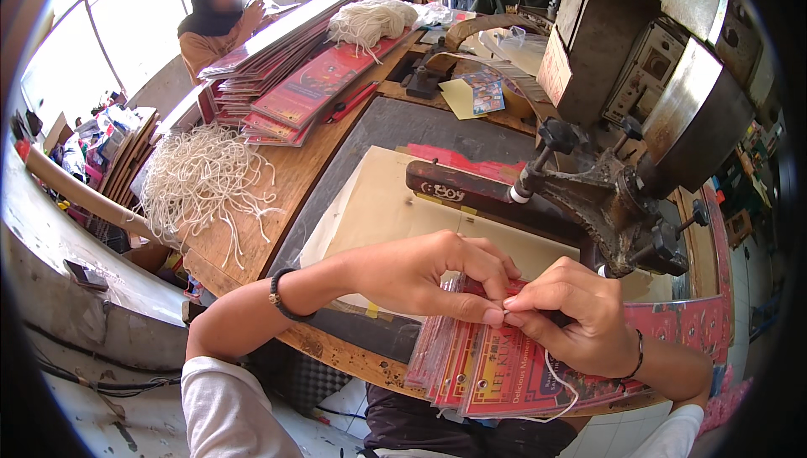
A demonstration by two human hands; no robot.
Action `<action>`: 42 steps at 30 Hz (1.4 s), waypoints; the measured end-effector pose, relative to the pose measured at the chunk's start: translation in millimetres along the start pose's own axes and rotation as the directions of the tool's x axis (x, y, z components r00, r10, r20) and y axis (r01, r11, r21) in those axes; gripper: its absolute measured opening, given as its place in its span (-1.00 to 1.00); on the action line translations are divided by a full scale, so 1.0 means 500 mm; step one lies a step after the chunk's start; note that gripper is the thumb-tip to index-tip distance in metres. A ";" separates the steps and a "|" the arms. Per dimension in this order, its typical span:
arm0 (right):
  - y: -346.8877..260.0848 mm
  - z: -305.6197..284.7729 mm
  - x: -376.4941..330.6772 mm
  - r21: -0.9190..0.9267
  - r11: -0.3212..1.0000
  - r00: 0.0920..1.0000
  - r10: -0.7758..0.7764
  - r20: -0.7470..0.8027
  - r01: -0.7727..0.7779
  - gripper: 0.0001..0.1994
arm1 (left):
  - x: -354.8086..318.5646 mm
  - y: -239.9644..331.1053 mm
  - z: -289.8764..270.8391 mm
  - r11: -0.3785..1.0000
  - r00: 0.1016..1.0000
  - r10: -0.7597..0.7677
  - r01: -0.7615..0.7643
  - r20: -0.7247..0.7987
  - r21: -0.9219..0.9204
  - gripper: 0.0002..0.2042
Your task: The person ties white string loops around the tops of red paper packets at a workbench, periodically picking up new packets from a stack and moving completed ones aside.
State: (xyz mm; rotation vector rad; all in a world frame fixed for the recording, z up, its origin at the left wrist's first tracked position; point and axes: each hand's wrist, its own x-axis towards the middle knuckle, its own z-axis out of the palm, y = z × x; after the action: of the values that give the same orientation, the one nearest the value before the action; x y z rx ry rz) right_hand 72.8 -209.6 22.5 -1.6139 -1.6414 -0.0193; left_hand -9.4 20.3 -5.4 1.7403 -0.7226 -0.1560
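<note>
My left hand [437,277] and my right hand [573,315] meet fingertip to fingertip at the table's near edge. Both pinch a thin white string [575,392], whose loose end loops down below my right hand. Beneath them lies a fanned stack of red and yellow printed sheets in clear plastic [496,374], its lower end overhanging the edge. How the string passes through or round the stack is hidden by my fingers. More red printed sheets [693,328] lie under and beyond my right forearm.
A dark metal press [605,197] with knobs stands over a tan board [370,197]. White strings [202,176] lie heaped at the left, near stacked red printed sheets [315,88] topped by another string bundle [370,22]. Red-handled scissors [349,103] lie beside them. Two people are at the far side.
</note>
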 end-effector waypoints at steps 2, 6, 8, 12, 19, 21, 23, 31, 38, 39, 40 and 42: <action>0.000 0.000 0.001 0.002 1.000 1.000 -0.012 0.003 0.012 -0.77 | -0.001 0.001 0.001 1.000 1.000 0.000 0.000 -0.003 0.010 -0.82; -0.001 -0.001 0.000 -0.009 1.000 1.000 -0.015 0.015 0.015 -0.76 | 0.003 -0.005 0.000 1.000 1.000 0.020 -0.020 -0.006 -0.007 -0.85; -0.001 0.000 -0.001 -0.011 1.000 1.000 -0.022 0.018 0.022 -0.76 | 0.004 -0.006 0.000 0.999 0.999 0.032 -0.032 -0.006 -0.017 -0.86; -0.007 0.003 -0.001 -0.034 0.998 0.998 -0.055 0.015 0.056 -0.75 | 0.004 -0.007 0.001 0.998 0.998 0.056 -0.056 -0.007 -0.021 -0.87; -0.004 0.004 -0.004 -0.046 0.996 0.997 -0.069 0.024 0.070 -0.75 | 0.002 0.001 -0.001 0.999 0.999 0.037 -0.037 0.000 -0.032 -0.87; -0.004 0.004 -0.005 -0.058 0.996 0.997 -0.074 0.021 0.075 -0.74 | 0.004 -0.001 0.000 0.996 0.997 0.083 -0.083 -0.004 -0.027 -0.87; -0.004 0.004 -0.006 -0.074 0.994 0.997 -0.074 0.021 0.076 -0.74 | 0.007 -0.006 0.000 0.995 0.995 0.098 -0.098 -0.009 -0.025 -0.86; -0.005 0.005 -0.006 -0.076 0.994 0.996 -0.082 0.033 0.085 -0.75 | 0.005 -0.006 0.007 0.996 0.995 0.090 -0.090 -0.042 0.011 -0.88; -0.009 0.005 -0.005 -0.084 0.994 0.996 -0.071 0.056 0.076 -0.76 | 0.004 -0.001 0.010 0.999 0.997 0.048 -0.049 -0.057 -0.020 -0.89; -0.009 0.004 -0.004 -0.086 0.993 0.995 -0.076 0.060 0.081 -0.76 | 0.004 -0.001 0.010 0.999 0.997 0.051 -0.052 -0.056 -0.017 -0.88; -0.009 0.004 -0.003 -0.088 0.992 0.995 -0.080 0.064 0.086 -0.76 | 0.003 -0.001 0.010 0.998 0.997 0.053 -0.054 -0.056 -0.014 -0.87; -0.009 0.005 -0.004 -0.095 0.992 0.995 -0.079 0.067 0.085 -0.75 | 0.003 -0.001 0.010 0.998 0.997 0.062 -0.062 -0.049 -0.005 -0.87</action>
State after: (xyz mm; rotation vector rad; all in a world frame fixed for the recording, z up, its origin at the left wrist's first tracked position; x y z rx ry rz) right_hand 67.4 -210.6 22.3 -1.6335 -1.7788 -0.0930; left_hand -10.1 15.5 -7.0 1.7076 -0.7387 -0.0726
